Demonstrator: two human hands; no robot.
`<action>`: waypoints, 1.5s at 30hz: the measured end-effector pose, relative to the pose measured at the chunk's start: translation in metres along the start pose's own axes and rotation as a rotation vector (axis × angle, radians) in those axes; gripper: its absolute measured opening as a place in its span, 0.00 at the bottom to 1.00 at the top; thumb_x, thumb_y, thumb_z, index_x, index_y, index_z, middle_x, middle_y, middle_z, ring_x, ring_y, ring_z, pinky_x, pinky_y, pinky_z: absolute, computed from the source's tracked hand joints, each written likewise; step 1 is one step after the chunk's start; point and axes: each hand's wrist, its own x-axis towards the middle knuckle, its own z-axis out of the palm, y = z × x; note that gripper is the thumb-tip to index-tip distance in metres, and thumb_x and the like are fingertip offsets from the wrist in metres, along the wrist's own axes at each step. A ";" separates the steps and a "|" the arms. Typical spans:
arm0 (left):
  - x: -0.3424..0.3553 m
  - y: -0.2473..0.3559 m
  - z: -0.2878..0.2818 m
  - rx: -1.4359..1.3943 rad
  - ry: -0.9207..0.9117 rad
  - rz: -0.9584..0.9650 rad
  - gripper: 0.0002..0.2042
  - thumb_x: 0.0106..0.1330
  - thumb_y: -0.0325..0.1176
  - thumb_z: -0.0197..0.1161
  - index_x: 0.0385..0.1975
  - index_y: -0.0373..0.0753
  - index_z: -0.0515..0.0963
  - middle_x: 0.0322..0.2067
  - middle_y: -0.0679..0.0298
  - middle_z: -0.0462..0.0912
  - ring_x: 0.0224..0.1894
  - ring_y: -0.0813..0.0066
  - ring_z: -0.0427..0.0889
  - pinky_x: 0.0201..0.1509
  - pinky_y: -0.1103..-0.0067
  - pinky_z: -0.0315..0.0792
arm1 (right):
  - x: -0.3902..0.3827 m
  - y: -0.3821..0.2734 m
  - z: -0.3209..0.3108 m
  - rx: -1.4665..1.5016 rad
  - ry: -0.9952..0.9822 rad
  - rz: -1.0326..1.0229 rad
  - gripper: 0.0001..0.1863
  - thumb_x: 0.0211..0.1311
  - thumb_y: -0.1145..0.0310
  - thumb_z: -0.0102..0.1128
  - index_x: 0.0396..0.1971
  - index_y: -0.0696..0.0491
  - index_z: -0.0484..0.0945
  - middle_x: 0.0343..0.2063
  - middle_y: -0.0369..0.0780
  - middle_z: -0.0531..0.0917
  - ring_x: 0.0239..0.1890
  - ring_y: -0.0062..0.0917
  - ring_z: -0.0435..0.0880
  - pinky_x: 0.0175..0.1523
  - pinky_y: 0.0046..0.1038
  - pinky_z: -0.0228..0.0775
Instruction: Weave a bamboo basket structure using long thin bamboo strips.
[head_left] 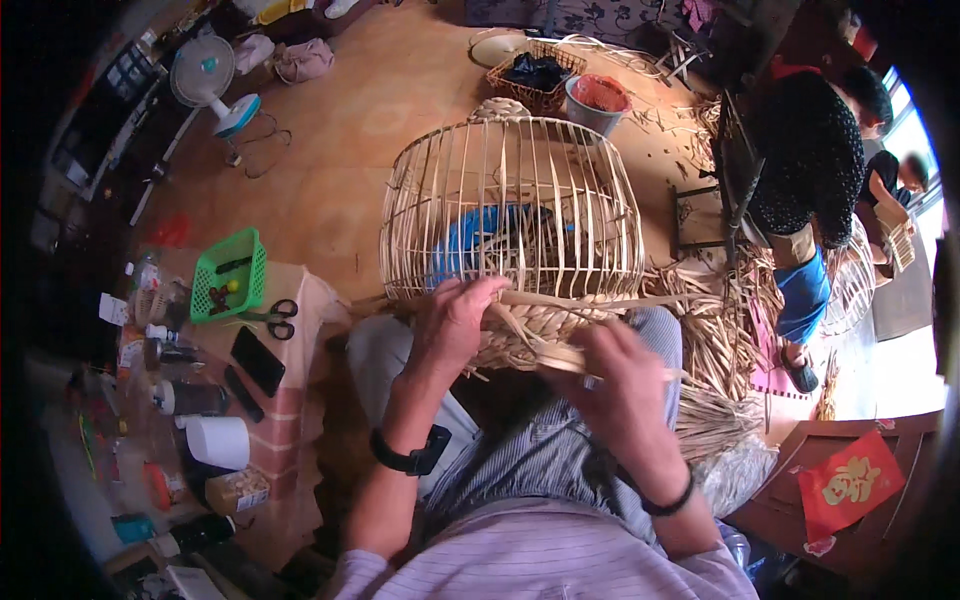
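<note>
Across my lap and the floor in front lies a large open cage-like basket frame [484, 190] of thin pale slats. Its near edge carries a thick braid [515, 345] of straw-coloured plant strips. My left hand [450, 330] is closed at the left part of this braid, pinching a pale flat strip [560, 299] that stretches to the right. Lower on the right, my right hand [625, 385] curls round another folded strip [560, 357] against the braid. Its fingers are slightly blurred. Blue material [462, 240] shows through the slats.
A heap of loose strips [710, 350] lies on my right. To my left a low table bears a green basket [228, 275], scissors [275, 318], a phone [258, 362] and jars. Ahead stand a bucket [598, 105] and a fan [205, 80]. People [808, 150] sit at the right.
</note>
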 end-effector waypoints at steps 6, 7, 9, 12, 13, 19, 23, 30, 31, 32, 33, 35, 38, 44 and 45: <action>0.002 0.018 -0.021 0.002 -0.115 0.093 0.17 0.67 0.24 0.66 0.56 0.41 0.83 0.47 0.53 0.88 0.51 0.50 0.85 0.60 0.63 0.77 | -0.007 0.037 0.056 0.075 -0.452 0.231 0.16 0.66 0.63 0.70 0.46 0.57 0.79 0.31 0.44 0.85 0.35 0.34 0.86 0.39 0.38 0.76; 0.000 0.017 -0.021 0.000 -0.068 0.122 0.17 0.66 0.26 0.67 0.55 0.41 0.84 0.47 0.53 0.88 0.51 0.50 0.85 0.59 0.63 0.78 | -0.001 0.028 0.041 0.307 -0.470 0.261 0.12 0.69 0.67 0.66 0.46 0.57 0.79 0.28 0.40 0.82 0.32 0.27 0.83 0.36 0.33 0.73; -0.004 0.016 -0.012 -0.013 0.020 0.187 0.16 0.64 0.28 0.71 0.53 0.41 0.85 0.46 0.54 0.89 0.50 0.51 0.86 0.59 0.64 0.78 | 0.007 0.033 0.027 0.729 -0.612 0.603 0.14 0.72 0.66 0.67 0.50 0.58 0.81 0.25 0.38 0.85 0.31 0.22 0.84 0.38 0.27 0.75; -0.010 0.007 -0.001 -0.043 0.107 0.090 0.17 0.60 0.31 0.75 0.50 0.42 0.86 0.43 0.55 0.89 0.48 0.53 0.87 0.57 0.66 0.78 | 0.026 0.038 -0.005 1.086 -0.475 0.629 0.13 0.78 0.63 0.60 0.48 0.58 0.81 0.23 0.34 0.82 0.25 0.19 0.80 0.32 0.22 0.69; -0.006 0.006 0.008 -0.009 0.226 0.082 0.12 0.63 0.37 0.74 0.44 0.42 0.87 0.35 0.58 0.90 0.39 0.57 0.89 0.45 0.66 0.79 | 0.029 0.042 -0.008 0.833 -0.277 0.349 0.16 0.80 0.59 0.55 0.48 0.57 0.81 0.23 0.33 0.82 0.22 0.17 0.75 0.28 0.21 0.64; 0.000 0.011 0.016 0.034 0.133 -0.129 0.10 0.67 0.34 0.71 0.46 0.42 0.86 0.38 0.54 0.89 0.41 0.52 0.87 0.44 0.64 0.79 | 0.037 0.071 0.029 0.999 -0.082 0.595 0.19 0.77 0.59 0.61 0.58 0.56 0.80 0.28 0.33 0.82 0.20 0.08 0.66 0.25 0.17 0.55; 0.000 0.001 0.016 0.008 0.118 -0.071 0.10 0.69 0.34 0.68 0.48 0.42 0.85 0.39 0.52 0.89 0.43 0.48 0.87 0.47 0.61 0.79 | 0.053 0.055 0.074 0.796 -0.200 0.291 0.27 0.69 0.64 0.73 0.63 0.59 0.76 0.37 0.34 0.86 0.40 0.16 0.83 0.46 0.24 0.78; 0.006 0.005 0.009 -0.017 0.019 -0.169 0.12 0.72 0.36 0.65 0.50 0.41 0.84 0.41 0.48 0.88 0.46 0.45 0.87 0.49 0.61 0.79 | 0.096 0.047 0.073 1.208 -0.262 0.367 0.13 0.70 0.64 0.72 0.48 0.52 0.82 0.30 0.27 0.82 0.30 0.09 0.77 0.34 0.18 0.69; 0.006 0.006 0.007 0.001 0.020 -0.172 0.12 0.72 0.37 0.65 0.50 0.41 0.84 0.41 0.48 0.88 0.45 0.45 0.87 0.48 0.61 0.79 | 0.102 0.053 0.065 1.162 -0.273 0.361 0.11 0.71 0.64 0.71 0.46 0.51 0.82 0.27 0.26 0.81 0.27 0.09 0.75 0.31 0.18 0.66; 0.006 0.007 0.005 0.019 0.021 -0.177 0.12 0.73 0.38 0.65 0.50 0.41 0.84 0.40 0.48 0.88 0.44 0.45 0.88 0.47 0.61 0.79 | 0.107 0.056 0.059 1.116 -0.283 0.355 0.09 0.71 0.63 0.70 0.44 0.50 0.82 0.25 0.25 0.79 0.25 0.08 0.72 0.28 0.18 0.62; 0.006 0.009 0.005 0.021 0.020 -0.178 0.12 0.73 0.38 0.64 0.49 0.41 0.84 0.39 0.48 0.88 0.43 0.45 0.87 0.46 0.61 0.79 | 0.110 0.052 0.051 1.146 -0.217 0.348 0.08 0.73 0.61 0.68 0.38 0.49 0.82 0.21 0.24 0.75 0.22 0.07 0.67 0.25 0.18 0.54; 0.007 0.015 0.006 0.025 0.017 -0.181 0.12 0.74 0.39 0.64 0.48 0.40 0.84 0.37 0.47 0.88 0.41 0.44 0.87 0.43 0.60 0.79 | 0.124 0.065 0.056 1.136 -0.185 0.411 0.10 0.74 0.61 0.68 0.35 0.51 0.81 0.20 0.26 0.77 0.20 0.09 0.68 0.24 0.18 0.55; 0.006 0.020 0.009 0.026 0.090 -0.099 0.11 0.75 0.39 0.62 0.42 0.37 0.83 0.33 0.46 0.86 0.37 0.43 0.86 0.40 0.59 0.78 | 0.146 0.080 0.061 0.924 -0.232 0.397 0.10 0.74 0.63 0.66 0.35 0.54 0.81 0.20 0.30 0.80 0.19 0.12 0.72 0.24 0.20 0.60; 0.007 0.005 0.034 0.082 0.185 -0.132 0.11 0.76 0.37 0.61 0.36 0.35 0.81 0.30 0.45 0.85 0.36 0.43 0.86 0.38 0.58 0.78 | 0.179 0.085 0.083 0.481 -0.295 0.207 0.08 0.67 0.70 0.64 0.35 0.60 0.82 0.25 0.46 0.87 0.26 0.31 0.88 0.30 0.34 0.78; 0.007 0.009 0.032 0.088 0.182 -0.125 0.11 0.76 0.37 0.60 0.35 0.35 0.80 0.30 0.45 0.85 0.36 0.43 0.86 0.38 0.58 0.78 | 0.181 0.081 0.082 0.341 -0.294 0.222 0.08 0.65 0.71 0.64 0.35 0.61 0.83 0.26 0.49 0.88 0.29 0.36 0.91 0.33 0.38 0.81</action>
